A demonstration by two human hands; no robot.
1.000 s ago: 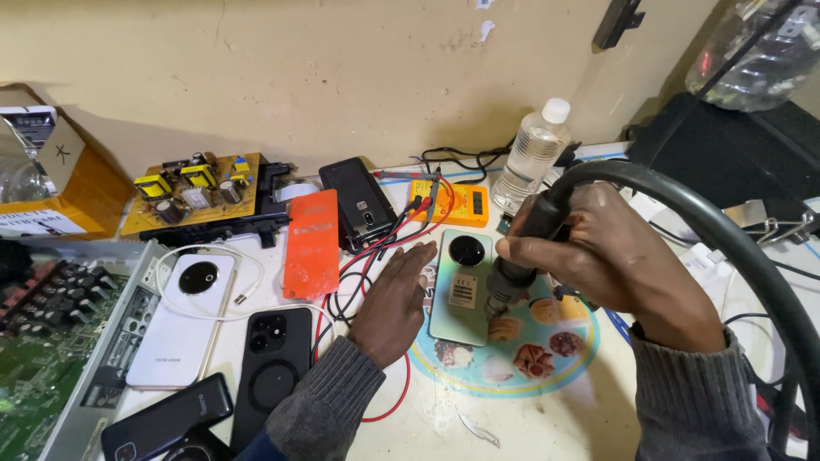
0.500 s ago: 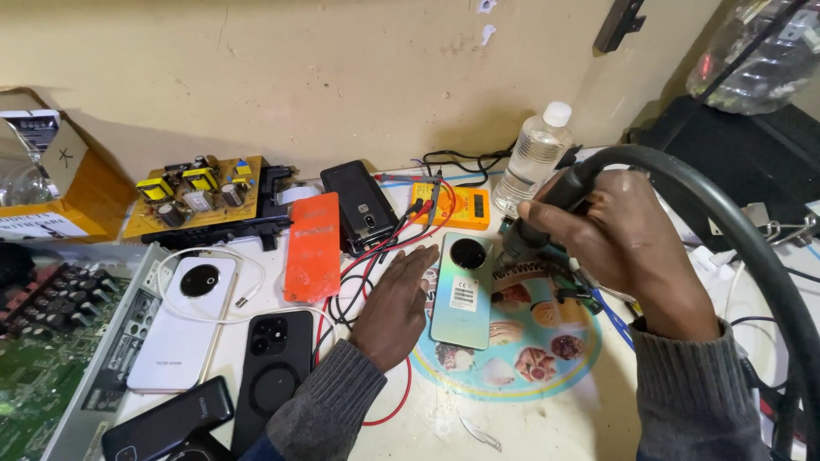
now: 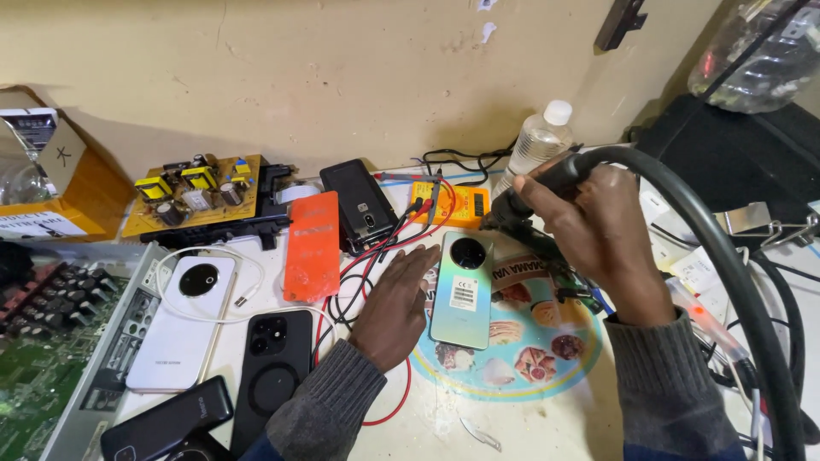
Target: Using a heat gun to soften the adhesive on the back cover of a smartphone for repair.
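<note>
Far to your left, an orange cardboard box (image 3: 51,201) sits open with a clear plastic bag inside; beyond your right hand, a clear plastic bottle (image 3: 536,141) with a white cap stands upright, contents hard to tell. Your left hand (image 3: 395,306) lies flat with the fingers spread, resting on the table against the left edge of the phone (image 3: 462,288). That phone lies face down between your hands, its back a pale iridescent green-blue with a round black camera ring near the top and a small white sticker below it; it lies partly on a round printed mat (image 3: 521,341). Your right hand (image 3: 598,230) is closed around the dark handle of a hot-air tool (image 3: 519,209), its nozzle just above the phone's upper right corner, and a thick black hose (image 3: 726,256) arcs off behind your wrist. Left of your left hand lie an orange phone cover (image 3: 312,246), a black phone (image 3: 275,369) and a white phone (image 3: 181,320). Red and black leads (image 3: 376,256) snake past your left fingers toward a yellow meter (image 3: 453,203).
</note>
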